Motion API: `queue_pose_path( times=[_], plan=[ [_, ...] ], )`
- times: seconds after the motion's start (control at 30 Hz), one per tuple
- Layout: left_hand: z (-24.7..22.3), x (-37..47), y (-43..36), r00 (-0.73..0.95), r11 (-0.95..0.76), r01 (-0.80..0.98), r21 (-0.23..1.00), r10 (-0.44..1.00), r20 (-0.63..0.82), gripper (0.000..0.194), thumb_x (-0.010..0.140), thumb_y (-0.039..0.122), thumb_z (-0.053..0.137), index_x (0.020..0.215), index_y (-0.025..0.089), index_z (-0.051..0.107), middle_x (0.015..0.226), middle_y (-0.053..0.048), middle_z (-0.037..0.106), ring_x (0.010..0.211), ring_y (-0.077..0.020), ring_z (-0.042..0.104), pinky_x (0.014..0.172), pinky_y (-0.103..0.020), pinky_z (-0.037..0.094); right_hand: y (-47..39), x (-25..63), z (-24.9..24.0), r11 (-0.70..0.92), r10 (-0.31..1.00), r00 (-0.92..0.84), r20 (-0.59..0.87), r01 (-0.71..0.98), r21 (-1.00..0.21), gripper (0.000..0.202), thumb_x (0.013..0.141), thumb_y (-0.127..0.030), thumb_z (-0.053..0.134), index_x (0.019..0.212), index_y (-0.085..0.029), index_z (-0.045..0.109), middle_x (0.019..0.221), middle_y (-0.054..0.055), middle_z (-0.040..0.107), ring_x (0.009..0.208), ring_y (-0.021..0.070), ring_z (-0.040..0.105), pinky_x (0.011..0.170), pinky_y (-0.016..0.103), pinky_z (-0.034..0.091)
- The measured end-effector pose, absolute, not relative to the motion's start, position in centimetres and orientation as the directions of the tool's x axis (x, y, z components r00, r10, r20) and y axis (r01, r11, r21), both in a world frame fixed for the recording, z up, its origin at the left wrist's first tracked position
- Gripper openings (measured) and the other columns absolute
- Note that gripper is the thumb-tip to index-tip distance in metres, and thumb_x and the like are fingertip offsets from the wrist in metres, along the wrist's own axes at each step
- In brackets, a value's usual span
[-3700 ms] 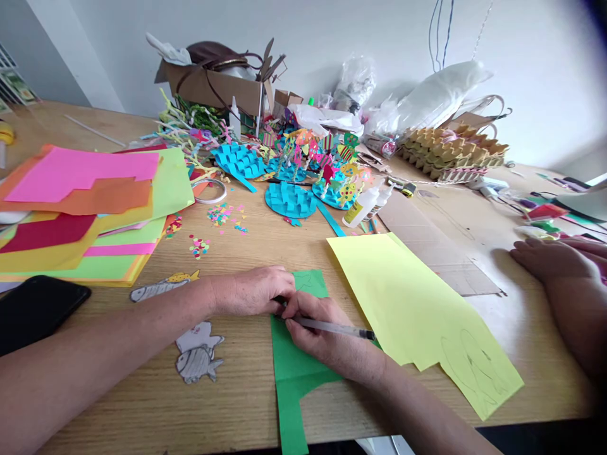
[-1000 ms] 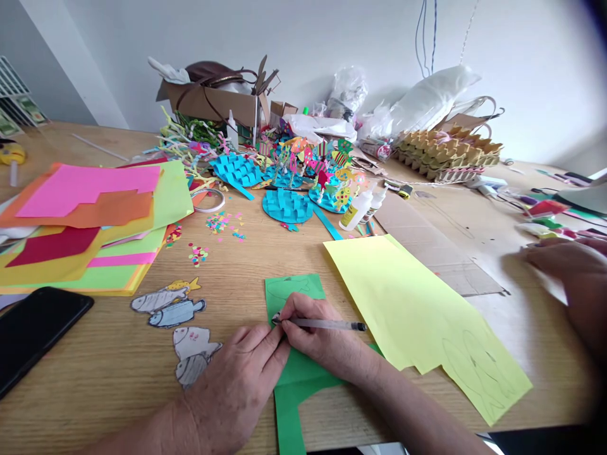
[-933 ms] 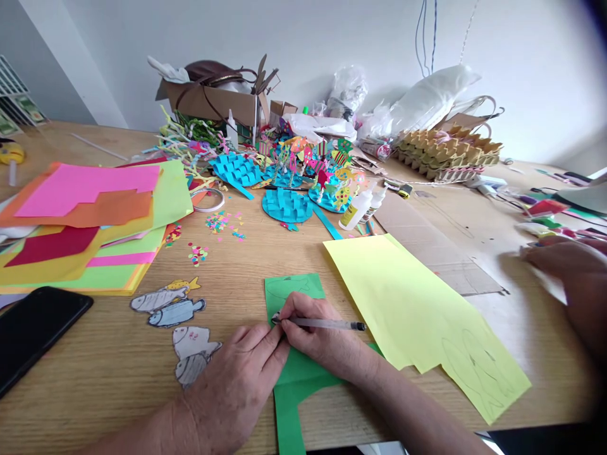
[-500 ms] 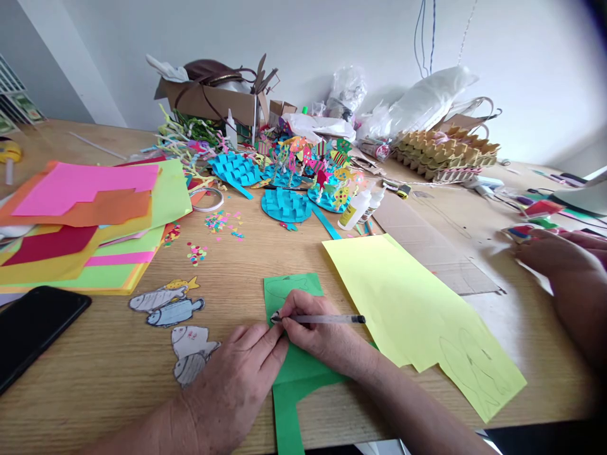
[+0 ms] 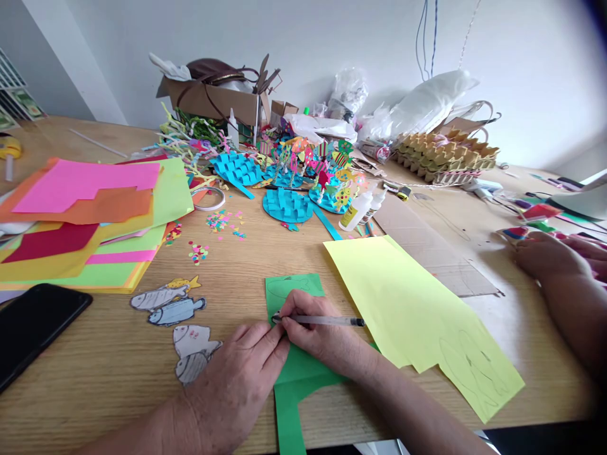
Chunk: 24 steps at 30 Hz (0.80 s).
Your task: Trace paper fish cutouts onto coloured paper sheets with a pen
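Note:
Green paper [image 5: 303, 366] lies in front of me, with a fish outline drawn near its top edge. My right hand [image 5: 317, 328] is closed on a pen [image 5: 327, 320], its tip end down by the green paper near my left fingertips. Fingers stretched and close together, my left hand [image 5: 241, 373] presses on the paper's left edge; something small and pale, partly hidden, shows at the fingertips. Fish cutouts [image 5: 176, 312] lie to the left of that hand. On the right is a yellow sheet [image 5: 408, 297] with pencilled fish outlines.
A black phone [image 5: 40, 328] and stacked coloured papers [image 5: 90, 183] lie left. Blue woven pieces [image 5: 288, 205], glue bottles [image 5: 355, 210] and egg cartons [image 5: 441, 155] stand behind. Another person's hand [image 5: 552, 256] rests at the right.
The other person's hand at the right has shifted slightly. My two hands and the pen hold nearly the same place on the green paper.

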<state>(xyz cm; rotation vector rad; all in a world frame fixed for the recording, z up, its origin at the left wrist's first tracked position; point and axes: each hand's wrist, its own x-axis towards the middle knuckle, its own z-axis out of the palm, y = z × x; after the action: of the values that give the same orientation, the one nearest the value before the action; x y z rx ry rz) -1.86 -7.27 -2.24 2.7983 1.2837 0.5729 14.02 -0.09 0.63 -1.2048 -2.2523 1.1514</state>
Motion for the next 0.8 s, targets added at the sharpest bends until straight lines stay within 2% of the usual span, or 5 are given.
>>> queue_pose_path(
  times=[0.3,0.5,0.8],
  plan=[
    [-2.43,-1.80,-7.29,0.593,-0.657,0.742,0.131,0.735,0.328,0.039,0.091,0.006,0.029,0.120,0.006,0.056,0.108,-0.013,0.065,0.091,-0.0241,0.058,0.081,-0.038,0.050,0.10,14.13,0.08,0.299,0.823,-0.567,-0.041,0.493,-0.817,0.015,0.072,-0.005,0.053,0.070,-0.019,0.051,0.057,-0.005,0.055,0.053,0.0105,0.050,0.050,0.020,0.036],
    [-2.35,-1.82,-7.31,0.590,-0.657,0.743,0.126,0.732,0.340,0.039,0.092,0.006,0.027,0.115,0.006,0.059,0.106,-0.013,0.065,0.090,-0.0239,0.058,0.080,-0.037,0.050,0.33,14.27,-0.10,0.209,0.829,-0.556,-0.058,0.404,-0.890,0.014,0.070,-0.005,0.052,0.070,-0.019,0.052,0.062,-0.003,0.057,0.055,0.0097,0.050,0.049,0.019,0.037],
    [-2.31,-1.77,-7.28,0.590,-0.656,0.744,0.125,0.733,0.339,0.039,0.093,0.008,0.027,0.115,0.006,0.058,0.103,-0.012,0.066,0.088,-0.0236,0.057,0.077,-0.037,0.051,0.44,14.03,0.06,0.250,0.802,-0.592,-0.085,0.461,-0.852,0.012,0.072,-0.007,0.053,0.071,-0.019,0.052,0.058,-0.004,0.054,0.052,0.0098,0.048,0.047,0.019,0.035]
  ],
)
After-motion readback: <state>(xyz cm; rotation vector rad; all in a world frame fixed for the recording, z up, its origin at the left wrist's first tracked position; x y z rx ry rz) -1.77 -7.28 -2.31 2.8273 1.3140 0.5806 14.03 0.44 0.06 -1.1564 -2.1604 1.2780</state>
